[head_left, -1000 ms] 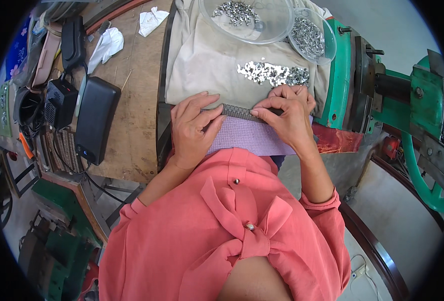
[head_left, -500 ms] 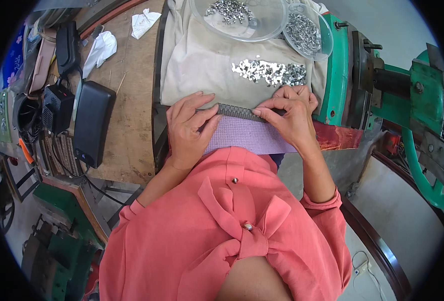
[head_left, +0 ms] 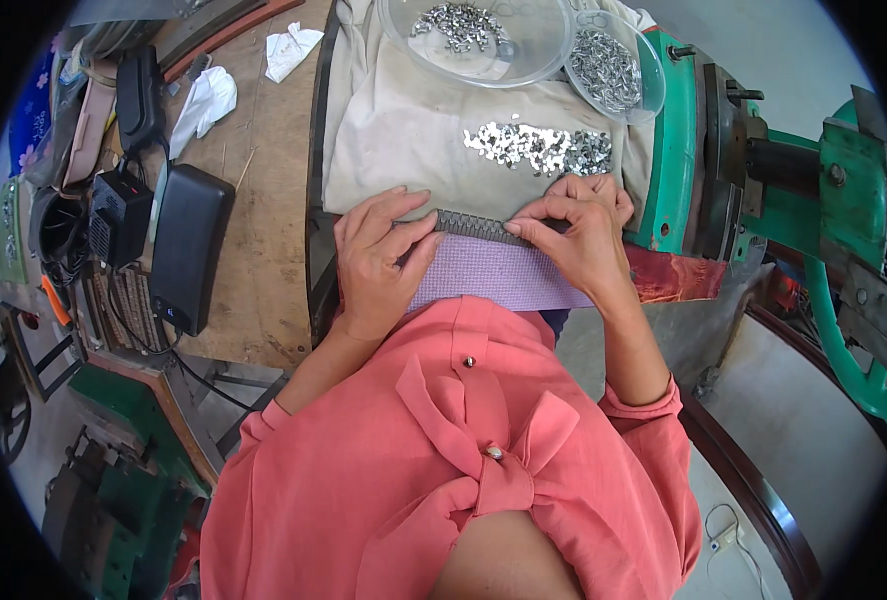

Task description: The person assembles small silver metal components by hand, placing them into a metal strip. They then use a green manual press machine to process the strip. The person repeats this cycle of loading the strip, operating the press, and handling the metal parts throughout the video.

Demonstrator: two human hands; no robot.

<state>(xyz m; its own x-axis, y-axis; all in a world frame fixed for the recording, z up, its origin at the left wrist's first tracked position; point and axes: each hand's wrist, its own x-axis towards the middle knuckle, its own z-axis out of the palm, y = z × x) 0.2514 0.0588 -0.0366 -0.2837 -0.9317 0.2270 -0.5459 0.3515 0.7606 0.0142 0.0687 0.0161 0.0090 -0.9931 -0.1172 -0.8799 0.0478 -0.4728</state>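
A narrow grey toothed metal strip (head_left: 473, 226) lies along the top edge of a lilac woven pad (head_left: 488, 275) at the near edge of a cream cloth (head_left: 403, 130). My left hand (head_left: 375, 262) presses flat on the strip's left end and the pad. My right hand (head_left: 575, 236) pinches the strip's right end between thumb and fingers. Just beyond my hands, several small shiny metal pieces (head_left: 535, 147) lie scattered on the cloth.
Two clear bowls (head_left: 483, 40) (head_left: 613, 70) with metal pieces stand at the back. A green machine (head_left: 763, 190) is on the right. On the wooden bench (head_left: 263, 230) to the left lie a black box (head_left: 188, 245), a charger (head_left: 118, 215) and crumpled tissues (head_left: 203, 100).
My hands stay on the strip; the right fingers shifted slightly along its right end. The view moved a little.
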